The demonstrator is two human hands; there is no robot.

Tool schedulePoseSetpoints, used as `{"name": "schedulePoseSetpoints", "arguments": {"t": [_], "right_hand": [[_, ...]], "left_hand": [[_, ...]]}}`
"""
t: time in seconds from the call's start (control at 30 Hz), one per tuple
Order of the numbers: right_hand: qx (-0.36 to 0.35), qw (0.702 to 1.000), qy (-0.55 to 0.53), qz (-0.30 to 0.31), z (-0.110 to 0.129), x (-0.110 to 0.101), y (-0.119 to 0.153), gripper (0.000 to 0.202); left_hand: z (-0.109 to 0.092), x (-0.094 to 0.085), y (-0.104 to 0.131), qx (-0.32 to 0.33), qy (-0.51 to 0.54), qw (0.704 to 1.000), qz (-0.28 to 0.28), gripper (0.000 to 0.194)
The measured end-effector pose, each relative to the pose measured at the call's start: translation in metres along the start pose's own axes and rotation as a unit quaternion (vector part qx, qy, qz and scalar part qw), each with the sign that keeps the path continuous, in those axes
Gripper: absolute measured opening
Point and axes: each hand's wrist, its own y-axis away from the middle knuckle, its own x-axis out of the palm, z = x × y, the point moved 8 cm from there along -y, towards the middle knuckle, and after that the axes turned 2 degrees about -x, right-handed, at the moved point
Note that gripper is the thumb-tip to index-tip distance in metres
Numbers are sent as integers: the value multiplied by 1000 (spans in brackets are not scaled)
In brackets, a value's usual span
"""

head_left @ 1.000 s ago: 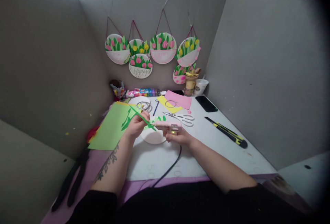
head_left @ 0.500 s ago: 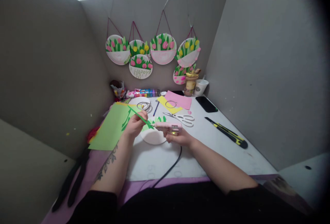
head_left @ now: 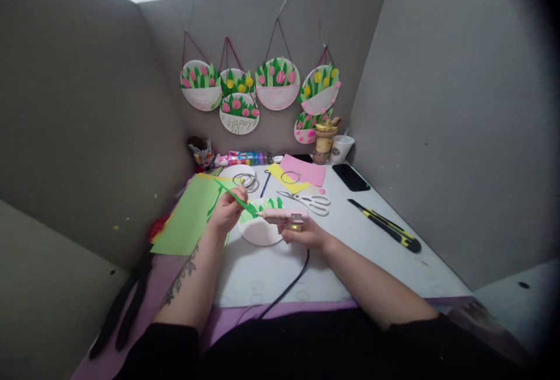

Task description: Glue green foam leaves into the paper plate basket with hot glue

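My left hand [head_left: 228, 211] pinches a narrow green paper strip [head_left: 247, 207], which slants down to the right. A pink glue gun [head_left: 280, 215] is gripped in my right hand [head_left: 304, 234]. Its nozzle meets the lower end of the strip, or nearly so; I cannot tell if they touch. Beneath both hands lies a white paper plate pocket [head_left: 261, 232] with light and dark green paper leaves [head_left: 273, 203] standing out of its top edge. The glue gun's black cord [head_left: 289, 286] runs down to the table's front edge.
White scissors [head_left: 306, 198] lie beyond my right hand, with a box cutter [head_left: 389, 228] and a phone [head_left: 351, 177] farther right. Light green paper sheets [head_left: 184, 216] cover the left side. Pink paper [head_left: 304, 170] lies behind. Finished flower plates [head_left: 277, 85] hang on the grey partition.
The strip's lower end has shifted slightly left and up at the nozzle, and its upper end a little left. My right hand with the glue gun has barely moved.
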Motion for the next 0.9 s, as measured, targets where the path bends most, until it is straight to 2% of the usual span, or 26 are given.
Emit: {"name": "schedulePoseSetpoints", "arguments": {"t": [0.9], "right_hand": [[-10, 999, -30, 16, 3, 5, -2, 54]], "left_hand": [[-2, -5, -2, 4, -11, 1000, -20, 32]]}}
